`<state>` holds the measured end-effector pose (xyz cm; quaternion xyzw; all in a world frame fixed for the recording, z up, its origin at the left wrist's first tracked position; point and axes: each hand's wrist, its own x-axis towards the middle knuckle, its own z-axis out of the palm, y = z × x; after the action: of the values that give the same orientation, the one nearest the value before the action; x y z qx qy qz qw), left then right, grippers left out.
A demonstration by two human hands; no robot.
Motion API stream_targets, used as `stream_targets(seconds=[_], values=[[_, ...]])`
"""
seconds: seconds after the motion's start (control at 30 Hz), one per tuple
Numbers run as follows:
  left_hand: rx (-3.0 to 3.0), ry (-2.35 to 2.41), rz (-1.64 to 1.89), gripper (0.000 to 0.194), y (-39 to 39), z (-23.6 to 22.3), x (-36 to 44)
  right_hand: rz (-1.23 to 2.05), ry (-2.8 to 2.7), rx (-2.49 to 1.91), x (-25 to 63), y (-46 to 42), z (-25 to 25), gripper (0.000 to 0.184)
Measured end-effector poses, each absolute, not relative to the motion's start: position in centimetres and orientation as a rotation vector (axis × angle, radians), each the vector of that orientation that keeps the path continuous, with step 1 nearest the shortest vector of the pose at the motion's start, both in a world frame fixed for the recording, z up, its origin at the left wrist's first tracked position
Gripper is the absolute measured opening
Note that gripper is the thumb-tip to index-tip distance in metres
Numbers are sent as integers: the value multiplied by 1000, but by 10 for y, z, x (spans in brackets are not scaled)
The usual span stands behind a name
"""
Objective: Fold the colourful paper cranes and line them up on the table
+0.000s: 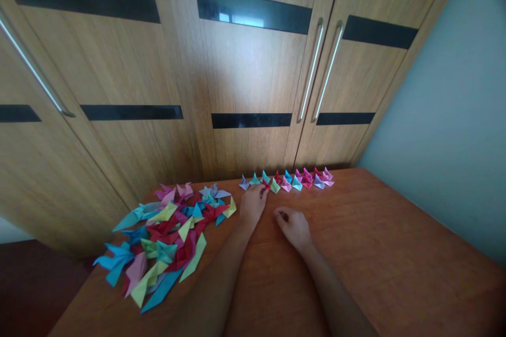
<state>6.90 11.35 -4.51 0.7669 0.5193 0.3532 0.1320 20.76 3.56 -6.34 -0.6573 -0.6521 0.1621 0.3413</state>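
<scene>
My left hand (253, 204) reaches to the near row of folded paper cranes, its fingers pinched on a small red paper crane (265, 185) at the row's left end. Right of it in that row stand a yellow-green crane (274, 186) and a pink crane (286, 184), with several more beyond. Behind them runs a second row, with a lilac crane (244, 183) at its left end. My right hand (294, 226) rests on the table in front of the rows, fingers curled in, with nothing visible in them.
A loose heap of colourful paper cranes (164, 229) covers the left part of the brown wooden table (375, 253). Wardrobe doors (253, 73) with metal handles stand right behind the table's back edge. A pale wall (446, 116) rises on the right.
</scene>
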Motion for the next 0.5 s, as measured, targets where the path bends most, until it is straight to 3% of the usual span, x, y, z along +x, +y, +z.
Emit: stream_targets(seconds=[0.5], values=[[2337,1654,791,18,114,-46,72,439,-1752,-1688,208,34,-63,21]])
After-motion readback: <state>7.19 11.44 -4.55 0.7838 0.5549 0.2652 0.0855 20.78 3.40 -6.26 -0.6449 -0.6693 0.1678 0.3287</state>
